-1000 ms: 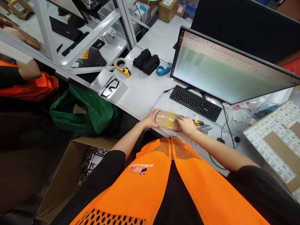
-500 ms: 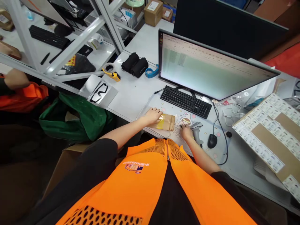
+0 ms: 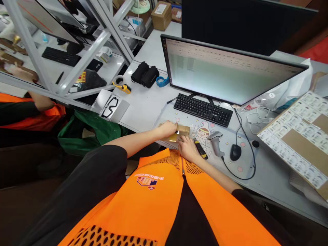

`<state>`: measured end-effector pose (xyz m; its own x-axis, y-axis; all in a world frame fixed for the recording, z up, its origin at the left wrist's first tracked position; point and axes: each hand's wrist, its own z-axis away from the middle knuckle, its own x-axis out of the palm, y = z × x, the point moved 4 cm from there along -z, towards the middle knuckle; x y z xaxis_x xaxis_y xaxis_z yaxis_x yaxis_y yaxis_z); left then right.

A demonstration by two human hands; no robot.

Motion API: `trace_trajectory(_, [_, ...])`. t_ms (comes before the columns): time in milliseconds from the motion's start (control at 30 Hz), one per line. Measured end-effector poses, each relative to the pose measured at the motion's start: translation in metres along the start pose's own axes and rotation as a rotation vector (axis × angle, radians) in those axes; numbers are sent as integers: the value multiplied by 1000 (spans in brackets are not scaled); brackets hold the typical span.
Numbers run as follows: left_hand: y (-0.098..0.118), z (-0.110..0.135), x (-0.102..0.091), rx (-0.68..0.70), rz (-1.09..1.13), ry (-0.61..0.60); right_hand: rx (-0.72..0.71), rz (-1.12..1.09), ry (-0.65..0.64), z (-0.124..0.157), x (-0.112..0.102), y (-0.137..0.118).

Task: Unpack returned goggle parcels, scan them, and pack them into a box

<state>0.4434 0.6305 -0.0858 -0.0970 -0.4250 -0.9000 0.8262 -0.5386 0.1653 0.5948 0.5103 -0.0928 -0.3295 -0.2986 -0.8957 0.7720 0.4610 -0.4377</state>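
A small taped brown parcel (image 3: 182, 130) lies at the desk's near edge, on a printed desk mat (image 3: 202, 133). My left hand (image 3: 167, 130) rests on its left end with fingers curled over it. My right hand (image 3: 187, 148) grips the parcel's near right side. A yellow and black box cutter (image 3: 201, 150) lies just right of my right hand. A grey barcode scanner (image 3: 216, 141) lies beyond the cutter.
Black keyboard (image 3: 203, 109) and monitor (image 3: 225, 71) stand behind the parcel; a mouse (image 3: 235, 152) is to the right. Label sheets on cardboard (image 3: 302, 136) lie far right. Tape dispenser (image 3: 121, 83), black pouches (image 3: 145, 74), green bag (image 3: 87, 131) sit left. Another person's arm (image 3: 30, 102) is at far left.
My right hand let go of the box cutter beside the scanner and came back to the parcel. My left hand stayed on the parcel. The view shifted right.
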Motion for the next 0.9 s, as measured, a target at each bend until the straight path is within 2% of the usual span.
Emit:
trace_trajectory(100, [-39, -17, -21, 8, 229, -145, 5, 29, -19, -8, -3, 7])
trace_trajectory(200, [-70, -32, -34, -84, 387, -168, 29, 71, -93, -25, -9, 7])
trace_trajectory(300, [-79, -35, -33, -158, 370, -96, 19, 136, -54, -32, -17, -1])
trace_trajectory(400, [-78, -29, -22, -210, 345, -33, -98, 101, 30, -17, -18, -11])
trace_trajectory(467, [-75, -22, -18, -239, 317, 55, -163, -25, -21, -3, -13, -10])
trace_trajectory(567, [-62, -7, -23, -251, 207, 308, -162, -246, -132, 4, -11, 4])
trace_trajectory(633, [-46, 7, -26, -169, 117, 423, -138, -287, -142, -6, -17, 15])
trace_trajectory(667, [-36, 13, -26, -85, 83, 427, -131, -256, -153, -15, -22, 19])
trace_trajectory(733, [-19, 26, -19, 136, 34, 334, -146, -128, -235, -32, -31, 23])
trace_trajectory(800, [-12, 40, -9, 331, -15, 176, -204, 18, -347, -46, -37, 22])
trace_trajectory(867, [-16, 52, 0, 430, -75, 46, -271, 136, -378, -51, -44, 20])
trace_trajectory(900, [-22, 57, 2, 440, -101, 23, -292, 179, -351, -52, -47, 21])
